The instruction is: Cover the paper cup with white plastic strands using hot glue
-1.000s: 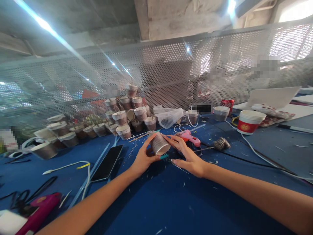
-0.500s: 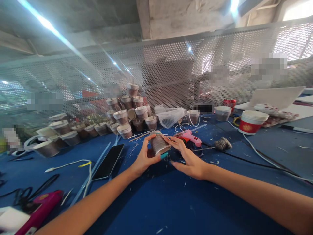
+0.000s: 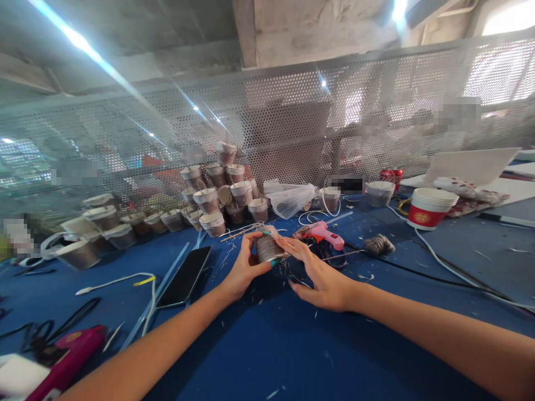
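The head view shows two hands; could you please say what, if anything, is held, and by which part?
The left hand holds a grey-brown cup around its side wall; the right hand appears to touch it too.

Black phone (image 3: 185,277) on blue table (image 3: 267,348)

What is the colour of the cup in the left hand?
Greyish brown; the cup shows best in the head view.

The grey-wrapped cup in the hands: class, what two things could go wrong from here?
The grey-wrapped cup could slip if the left hand loosens its grip between thumb and fingers. The right hand might brush the pink glue gun lying just beyond it; whether that is hot cannot be seen.
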A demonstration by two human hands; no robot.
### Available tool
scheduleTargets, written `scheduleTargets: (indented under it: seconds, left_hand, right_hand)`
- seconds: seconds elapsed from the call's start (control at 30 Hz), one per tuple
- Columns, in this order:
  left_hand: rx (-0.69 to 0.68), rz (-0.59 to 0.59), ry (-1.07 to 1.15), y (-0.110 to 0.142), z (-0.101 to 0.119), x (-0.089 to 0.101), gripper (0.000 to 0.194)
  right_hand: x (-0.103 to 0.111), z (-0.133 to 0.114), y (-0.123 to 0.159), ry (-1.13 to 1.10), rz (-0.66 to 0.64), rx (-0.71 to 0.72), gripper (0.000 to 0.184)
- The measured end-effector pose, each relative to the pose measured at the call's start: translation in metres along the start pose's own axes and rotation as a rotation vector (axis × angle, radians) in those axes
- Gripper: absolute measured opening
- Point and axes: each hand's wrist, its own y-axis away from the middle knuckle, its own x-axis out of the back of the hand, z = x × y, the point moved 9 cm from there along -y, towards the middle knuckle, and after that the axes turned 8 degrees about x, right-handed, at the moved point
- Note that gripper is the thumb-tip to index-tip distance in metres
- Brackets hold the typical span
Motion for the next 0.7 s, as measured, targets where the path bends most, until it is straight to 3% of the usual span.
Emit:
scheduleTargets:
  seconds: [0.23,0.37,0.5,0.57,0.7]
  left_hand:
    - [0.008,0.011,0.011,0.001,0.002,0.0,0.09]
    - [0.026,0.065,0.024,0.002,0.002,0.004,0.088]
    - [0.041,0.09,0.052,0.004,0.003,0.006,0.083]
    - [0.036,0.096,0.066,0.005,0.004,0.007,0.081]
    - [0.052,0.081,0.076,0.006,0.003,0.006,0.082]
  right_hand:
    - [0.004,-0.005,0.0,0.116,0.008,0.061,0.075]
    - [0.038,0.001,0.0,0.303,0.225,0.035,0.055]
    - [0.084,0.032,0.013,0.692,0.481,-0.254,0.033]
    - [0.092,0.055,0.02,0.823,0.427,-0.484,0.038]
    - [0.081,0.091,0.034,0.832,0.14,-0.792,0.054]
